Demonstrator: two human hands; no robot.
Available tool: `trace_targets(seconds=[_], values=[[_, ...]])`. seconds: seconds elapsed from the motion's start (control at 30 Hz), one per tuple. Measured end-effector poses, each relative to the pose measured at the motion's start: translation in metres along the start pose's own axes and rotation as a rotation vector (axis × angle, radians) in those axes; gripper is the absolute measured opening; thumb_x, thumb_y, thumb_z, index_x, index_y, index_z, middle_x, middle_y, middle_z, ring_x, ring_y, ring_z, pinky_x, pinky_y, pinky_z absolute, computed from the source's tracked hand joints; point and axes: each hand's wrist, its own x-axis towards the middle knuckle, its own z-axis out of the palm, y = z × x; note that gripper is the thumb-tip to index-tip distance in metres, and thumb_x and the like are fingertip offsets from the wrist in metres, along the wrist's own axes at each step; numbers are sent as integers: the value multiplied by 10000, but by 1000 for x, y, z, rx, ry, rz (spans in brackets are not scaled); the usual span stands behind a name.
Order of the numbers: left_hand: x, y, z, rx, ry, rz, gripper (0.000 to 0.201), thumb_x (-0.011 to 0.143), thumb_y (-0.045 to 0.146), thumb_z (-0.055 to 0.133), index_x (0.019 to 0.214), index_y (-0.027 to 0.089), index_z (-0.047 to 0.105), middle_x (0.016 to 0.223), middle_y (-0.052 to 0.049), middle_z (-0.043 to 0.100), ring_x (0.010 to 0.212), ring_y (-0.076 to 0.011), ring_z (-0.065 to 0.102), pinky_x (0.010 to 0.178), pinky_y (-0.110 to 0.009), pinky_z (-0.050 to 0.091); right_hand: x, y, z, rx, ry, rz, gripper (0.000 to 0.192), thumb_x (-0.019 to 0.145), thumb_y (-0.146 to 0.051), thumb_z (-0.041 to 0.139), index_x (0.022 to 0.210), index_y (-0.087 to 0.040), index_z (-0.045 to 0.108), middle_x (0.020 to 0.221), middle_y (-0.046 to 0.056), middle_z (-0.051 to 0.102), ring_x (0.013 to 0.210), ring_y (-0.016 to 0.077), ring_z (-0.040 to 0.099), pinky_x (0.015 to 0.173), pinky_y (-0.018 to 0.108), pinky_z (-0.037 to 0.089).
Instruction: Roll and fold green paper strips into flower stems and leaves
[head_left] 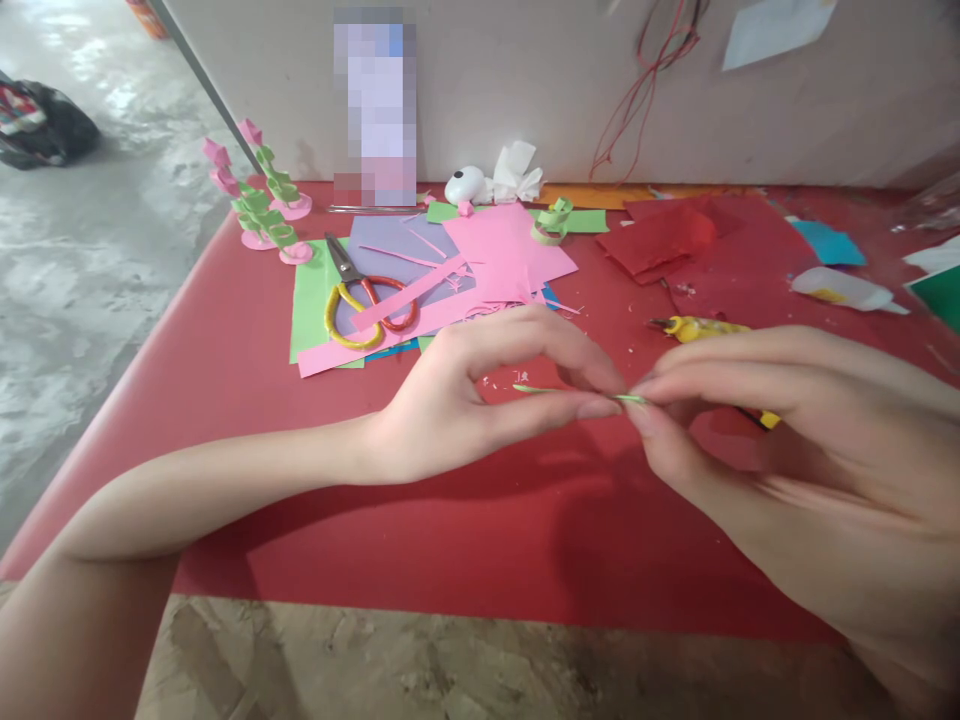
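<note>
A red table [247, 380] stands against a pale wall, with grey concrete floor off its left edge. Above the middle of the table, both bare hands meet around a thin green paper strip [577, 393]. The left hand [480, 390] pinches the strip between thumb and forefinger, the grip narrow, the strip running left from the fingertips and held clear of the tabletop. The right hand [787, 450] closes on the strip's other end with its fingertips tight against those of the left; how much of the strip lies under its fingers I cannot tell.

Behind the left hand, toward the back of the table, lies a loose pile of pink, purple and green paper sheets [450, 280], with yellow-handled scissors [360, 295] lying shut on top of its left part. At the back left corner stand several paper flowers [259, 205] with pink heads and green coiled stems. Near the back edge sit a small white round object [465, 185] and a crumpled white tissue [517, 172]. Red paper sheets [675, 240] lie toward the back right, a white glue bottle [844, 288] lies on its side near the right edge, and a yellow tool [697, 328], perhaps a cutter, shows just behind the right hand.
</note>
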Motion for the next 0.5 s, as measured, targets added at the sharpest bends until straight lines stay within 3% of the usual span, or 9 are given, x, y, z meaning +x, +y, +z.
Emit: trace_targets(seconds=[0.17,0.3,0.5], values=[[-1,-1,0,-18,30,4,39,786,168,649,770,135,661,796,-23,718,784,-88,657,783,-225,552,-1,7,-2,20,29,-63,67,825,-240,607,871,-274,571,840,-84,628,690,15,556,561,202,428],[-1,-1,-1,-45,26,-3,24,766,157,670,752,140,661,787,-29,716,755,-95,646,736,-241,547,-3,6,-1,10,25,-45,64,820,-256,612,869,-286,585,845,-94,630,693,18,569,546,205,436],[1,-3,-2,-44,-14,1,45,764,146,672,740,138,635,751,-19,713,737,-74,639,793,-249,534,-3,-3,0,-2,13,-12,26,850,-258,574,867,-276,569,867,-93,655,673,17,590,564,213,442]])
